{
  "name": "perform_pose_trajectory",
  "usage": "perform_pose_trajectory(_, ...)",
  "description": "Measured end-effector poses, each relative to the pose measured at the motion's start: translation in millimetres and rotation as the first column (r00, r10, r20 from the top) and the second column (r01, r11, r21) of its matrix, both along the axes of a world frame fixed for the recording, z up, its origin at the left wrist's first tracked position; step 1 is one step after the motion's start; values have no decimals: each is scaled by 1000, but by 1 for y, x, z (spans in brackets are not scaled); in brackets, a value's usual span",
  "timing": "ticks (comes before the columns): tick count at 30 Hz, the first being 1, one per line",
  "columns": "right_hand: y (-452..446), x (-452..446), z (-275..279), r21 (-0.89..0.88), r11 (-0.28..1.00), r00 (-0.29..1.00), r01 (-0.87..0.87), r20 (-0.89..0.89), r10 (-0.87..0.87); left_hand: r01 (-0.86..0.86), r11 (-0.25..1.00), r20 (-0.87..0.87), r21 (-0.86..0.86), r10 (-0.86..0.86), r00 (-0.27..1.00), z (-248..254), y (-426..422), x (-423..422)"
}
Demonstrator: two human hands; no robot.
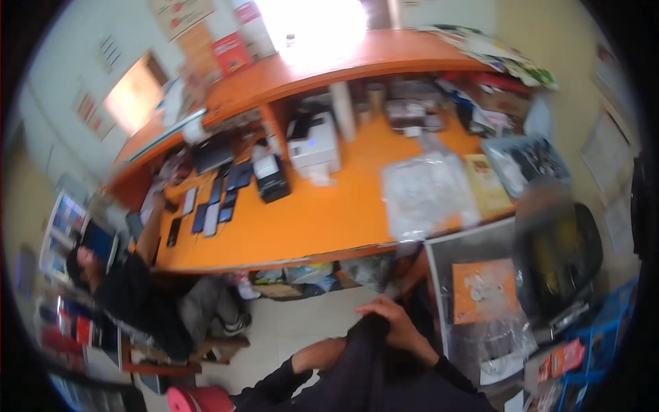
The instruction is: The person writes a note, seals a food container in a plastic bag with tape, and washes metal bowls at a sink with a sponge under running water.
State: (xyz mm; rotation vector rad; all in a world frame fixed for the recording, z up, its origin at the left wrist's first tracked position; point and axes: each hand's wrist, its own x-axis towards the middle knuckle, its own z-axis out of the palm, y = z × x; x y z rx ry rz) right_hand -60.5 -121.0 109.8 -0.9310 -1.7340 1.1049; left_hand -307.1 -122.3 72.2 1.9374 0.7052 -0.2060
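My right hand lies over the dark cloth at my lap, its fingers stretched out and holding nothing that I can see. Low and to the left, my left hand rests against the same dark cloth. The cloth hides its fingers. Both hands are below the front edge of an orange counter. Nearest to my right hand is a side table with a clear plastic bag and an orange packet on it.
Several phones, a black card machine, a white printer and a clear plastic sheet lie on the counter. A person sits at the left, one arm on it. A black chair stands right; a pink bucket, lower left.
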Motion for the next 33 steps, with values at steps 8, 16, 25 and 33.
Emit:
perform_pose_trajectory(8,46,-102,24,138,917,927,-375,30,374,89,975,928,204,-221,299,201,-74,-117)
perform_pose_trajectory(16,68,-84,-38,-153,726,735,-671,-7,678,25,774,711,633,-569,-413,220,-47,-163)
perform_pose_trajectory(25,186,-67,-104,-247,940,495,-235,802,335,-455,766,888,-454,433,-157,124,227,-214)
perform_pose_trajectory(33,356,-217,-38,-93,994,857,-55,507,95,-854,517,618,50,656,434,15,436,-250)
